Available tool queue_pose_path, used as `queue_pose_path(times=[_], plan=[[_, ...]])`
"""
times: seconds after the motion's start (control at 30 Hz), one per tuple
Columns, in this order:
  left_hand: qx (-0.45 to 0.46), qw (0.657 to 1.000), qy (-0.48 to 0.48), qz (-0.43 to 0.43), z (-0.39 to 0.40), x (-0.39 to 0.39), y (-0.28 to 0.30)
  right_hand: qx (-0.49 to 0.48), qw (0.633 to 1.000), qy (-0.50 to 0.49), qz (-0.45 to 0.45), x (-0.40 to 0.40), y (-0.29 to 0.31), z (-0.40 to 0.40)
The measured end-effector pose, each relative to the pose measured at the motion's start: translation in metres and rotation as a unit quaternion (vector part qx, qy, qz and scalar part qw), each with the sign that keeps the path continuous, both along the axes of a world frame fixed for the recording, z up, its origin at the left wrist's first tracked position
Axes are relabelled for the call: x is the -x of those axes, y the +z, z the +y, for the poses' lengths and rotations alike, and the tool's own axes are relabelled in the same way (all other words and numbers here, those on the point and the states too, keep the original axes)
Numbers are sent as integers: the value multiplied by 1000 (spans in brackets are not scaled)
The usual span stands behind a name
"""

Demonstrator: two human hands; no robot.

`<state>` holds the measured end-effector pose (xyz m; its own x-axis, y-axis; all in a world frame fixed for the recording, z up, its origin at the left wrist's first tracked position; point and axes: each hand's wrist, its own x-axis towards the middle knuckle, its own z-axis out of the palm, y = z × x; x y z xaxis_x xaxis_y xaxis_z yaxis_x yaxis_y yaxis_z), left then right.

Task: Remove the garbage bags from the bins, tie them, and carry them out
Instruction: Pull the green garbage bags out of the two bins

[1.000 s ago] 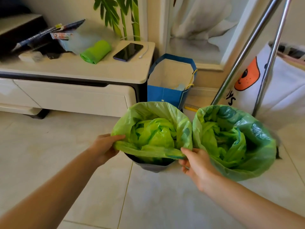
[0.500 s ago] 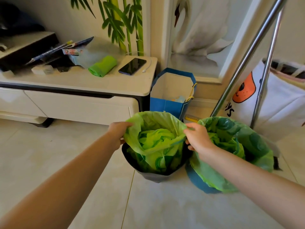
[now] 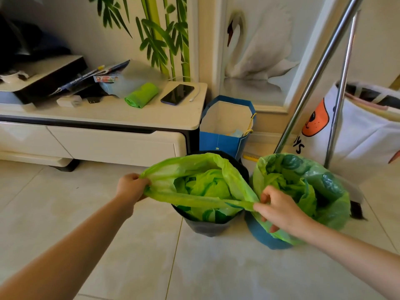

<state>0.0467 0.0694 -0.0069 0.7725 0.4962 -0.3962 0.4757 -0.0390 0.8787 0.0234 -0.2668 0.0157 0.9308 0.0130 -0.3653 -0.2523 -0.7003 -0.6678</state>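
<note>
Head cam, looking down at floor. Two bins side by side on the tiles, touching or nearly so.

Left bin (image 3: 207,228): dark, round. Green bag (image 3: 194,169) in it, rim pulled off the near edge of the bin and stretched flat into a band btwn both hands. Far side of bin rim bare, black. Crumpled green plastic sits inside the bag.

Left hand (image 3: 129,188): fingers curled tight round the left end of the bag rim, gripping it. Arm comes in from lower left.

Right hand (image 3: 279,210): thumb and first fingers pinch the right end of the same rim; other fingers loosely bent, spread above second bin. Arm comes in from lower right.

Right bin (image 3: 262,237): blue, w/ second green bag (image 3: 324,191) folded over its rim, not lifted. Bag holds more crumpled green plastic.

Behind bins: blue paper bag (image 3: 223,141) w/ yellow cord handle, open top, standing against the wall. Left of it a low cream cabinet w/ drawers; on its surface (image 3: 108,115) a roll of green bags (image 3: 141,95), a dark phone (image 3: 177,94) just right of the roll, white cable beside phone, papers and a black box further left.

Right side: two slanted metal poles (image 3: 311,83); white fabric hamper (image 3: 357,135) w/ orange cartoon print behind them. Wall shows bamboo and swan pictures.
</note>
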Motion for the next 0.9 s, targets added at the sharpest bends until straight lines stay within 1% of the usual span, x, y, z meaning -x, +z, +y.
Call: queue_pose_path(times=[0.03, 0.1, 0.17, 0.23, 0.3, 0.37, 0.4, 0.43, 0.47, 0.53, 0.67, 0.77, 0.9], plan=[[27, 999, 11, 22, -1, 2, -1, -9, 1000, -14, 27, -4, 5, 2], [79, 995, 0, 56, -6, 5, 1, -78, 991, -59, 96, -14, 15, 9], [103, 992, -35, 66, -12, 5, 4, -148, 971, -100, 159, -25, 21, 19], [100, 991, -60, 59, -17, 5, 9, -155, 964, -114, 186, -35, 20, 28], [72, 994, -66, 44, -19, 2, 14, -100, 978, -94, 158, -44, 15, 34], [31, 997, -62, 27, -21, -1, 21, 7, 997, -32, 76, -50, 12, 37], [14, 998, -66, 17, -22, -3, 24, 50, 998, -10, 30, -53, 12, 37], [3, 997, -72, 7, -23, -4, 28, 71, 997, -1, -3, -54, 13, 36], [-3, 997, -79, -1, -24, -5, 32, 72, 997, 3, -19, -55, 16, 34], [-16, 996, -91, -17, -28, -6, 41, 63, 997, 0, -34, -55, 25, 31], [-28, 992, -107, -61, -39, -7, 64, 43, 996, -46, -70, -55, 45, 29], [-20, 992, -83, -91, -45, -13, 82, -28, 993, -81, -80, -57, 59, 28], [5, 988, -69, -135, -46, -15, 114, -146, 974, -134, -111, -62, 87, 24]])
